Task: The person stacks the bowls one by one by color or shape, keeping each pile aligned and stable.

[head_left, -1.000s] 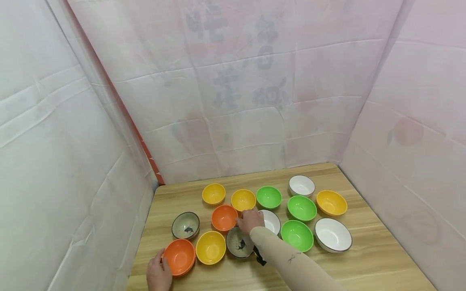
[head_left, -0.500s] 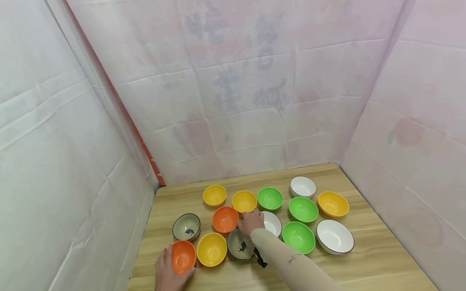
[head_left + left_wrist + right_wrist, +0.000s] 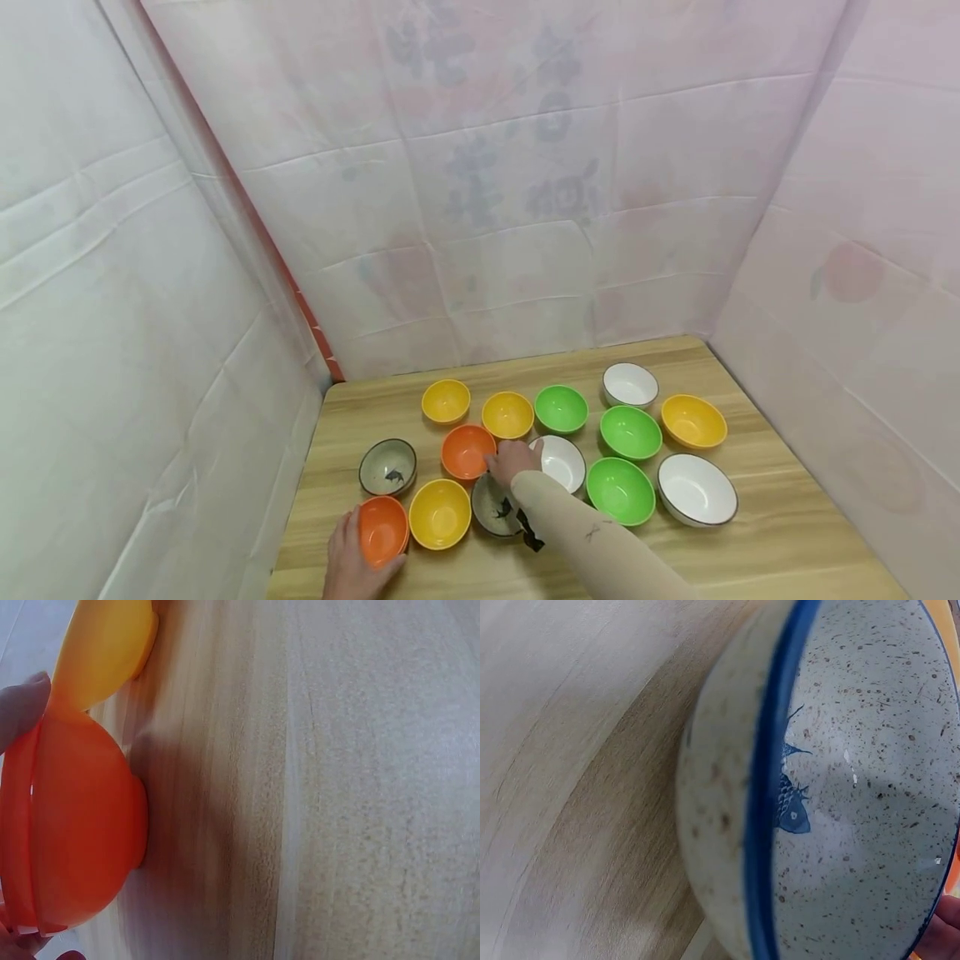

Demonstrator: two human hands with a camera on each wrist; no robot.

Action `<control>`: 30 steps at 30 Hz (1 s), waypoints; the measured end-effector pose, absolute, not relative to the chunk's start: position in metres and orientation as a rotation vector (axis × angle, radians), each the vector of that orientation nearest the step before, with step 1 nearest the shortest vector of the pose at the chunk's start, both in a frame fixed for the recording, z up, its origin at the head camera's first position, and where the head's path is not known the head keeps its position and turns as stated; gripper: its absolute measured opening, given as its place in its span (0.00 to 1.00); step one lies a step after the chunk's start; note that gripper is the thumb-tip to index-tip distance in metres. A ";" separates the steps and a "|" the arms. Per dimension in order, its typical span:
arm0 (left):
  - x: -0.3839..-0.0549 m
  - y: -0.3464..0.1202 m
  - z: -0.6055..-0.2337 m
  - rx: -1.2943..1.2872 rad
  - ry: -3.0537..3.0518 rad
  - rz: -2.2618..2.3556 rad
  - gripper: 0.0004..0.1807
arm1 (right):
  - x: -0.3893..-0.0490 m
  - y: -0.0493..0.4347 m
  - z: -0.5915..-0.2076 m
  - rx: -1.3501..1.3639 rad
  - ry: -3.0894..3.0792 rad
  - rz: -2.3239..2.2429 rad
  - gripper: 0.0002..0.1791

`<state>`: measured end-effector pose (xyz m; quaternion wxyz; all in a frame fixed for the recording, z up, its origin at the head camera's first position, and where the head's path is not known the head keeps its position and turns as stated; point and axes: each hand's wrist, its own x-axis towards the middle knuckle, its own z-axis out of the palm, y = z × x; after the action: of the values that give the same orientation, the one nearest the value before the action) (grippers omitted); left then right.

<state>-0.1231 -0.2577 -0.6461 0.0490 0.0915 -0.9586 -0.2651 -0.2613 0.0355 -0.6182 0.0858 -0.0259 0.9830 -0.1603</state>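
Clamped with left grip (image 3: 351, 557) round nested, smooth orange bowls (image 3: 384, 533) at near left of wood-grained table (image 3: 780, 521), just beside glossy yellow bowl (image 3: 440, 515). With right grip (image 3: 517, 460) at far rim of round, speckled bowl (image 3: 870, 772), can't tell if clamped or apart.

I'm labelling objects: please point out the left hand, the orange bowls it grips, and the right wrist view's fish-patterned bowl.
Left hand (image 3: 349, 563): head view, back of the hand.
Orange bowls (image 3: 82, 817): left wrist view, lower one's outer wall.
Fish-patterned bowl (image 3: 870, 787): right wrist view, speckled inside.
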 end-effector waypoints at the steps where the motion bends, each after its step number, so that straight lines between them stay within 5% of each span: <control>1: -0.123 -0.258 -0.646 0.278 -2.922 -0.806 0.67 | -0.261 0.035 -0.618 -0.072 2.925 -0.476 0.26; 30: -0.125 -0.260 -0.641 0.253 -2.961 -0.839 0.72 | -0.268 0.034 -0.620 0.045 2.875 -0.576 0.20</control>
<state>-0.1246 -0.2604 -0.6414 0.0269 0.0819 -0.9586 -0.2715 -0.2680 0.0340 -0.6203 0.1045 0.0152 0.9750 -0.1953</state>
